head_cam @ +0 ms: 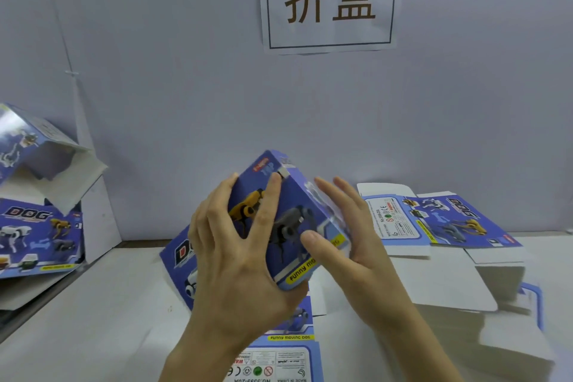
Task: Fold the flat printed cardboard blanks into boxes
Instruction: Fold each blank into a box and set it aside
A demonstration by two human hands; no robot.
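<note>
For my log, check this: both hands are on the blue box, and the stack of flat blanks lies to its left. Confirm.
Wrong side. The head view shows the stack of flat blanks to the right of the blue box; folded boxes sit on its left. The left hand and right hand are both on the box, as stated.

Plain pale bluish-grey wall behind the white surface, with a white paper sign stuck up high, two big brown characters in a dark frame. Lighting's soft and even.
</note>
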